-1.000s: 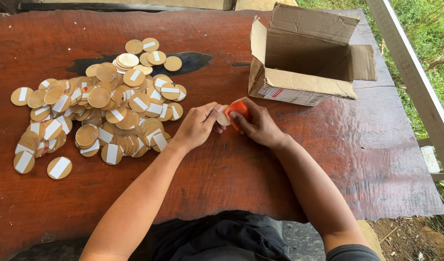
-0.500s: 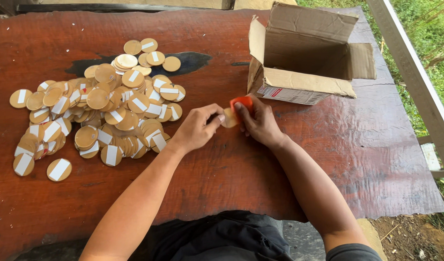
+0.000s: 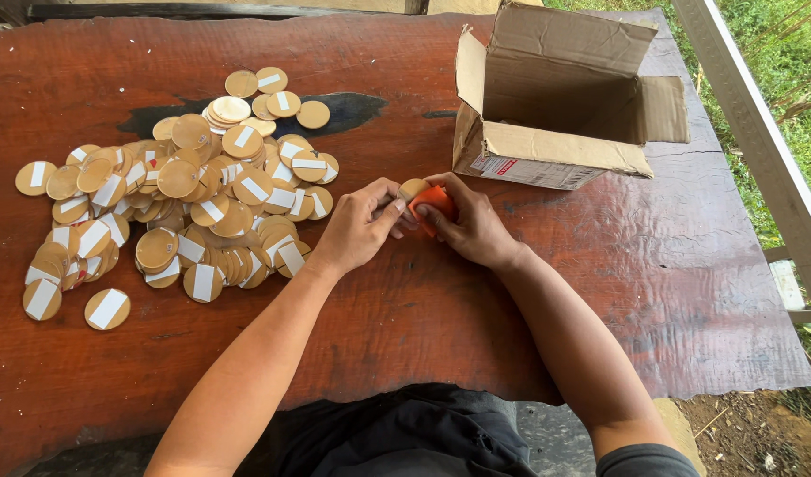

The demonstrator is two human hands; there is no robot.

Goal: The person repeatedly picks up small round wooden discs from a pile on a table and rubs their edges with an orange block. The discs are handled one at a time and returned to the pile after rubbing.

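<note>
My left hand and my right hand meet at the middle of a reddish wooden table. Together they hold a small round tan disc against an orange object. The right hand's fingers wrap the orange object; the left hand's fingertips pinch the disc. A wide heap of similar tan discs, many with a white strip on them, lies just left of my left hand.
An open cardboard box lies on its side behind my right hand, its opening facing up and right. The table's right edge drops to soil and grass. A pale rail runs along the right.
My hands have stayed in place; the disc has shifted from between the fingertips up onto the top of the orange object, and the fingers have closed in around both.
</note>
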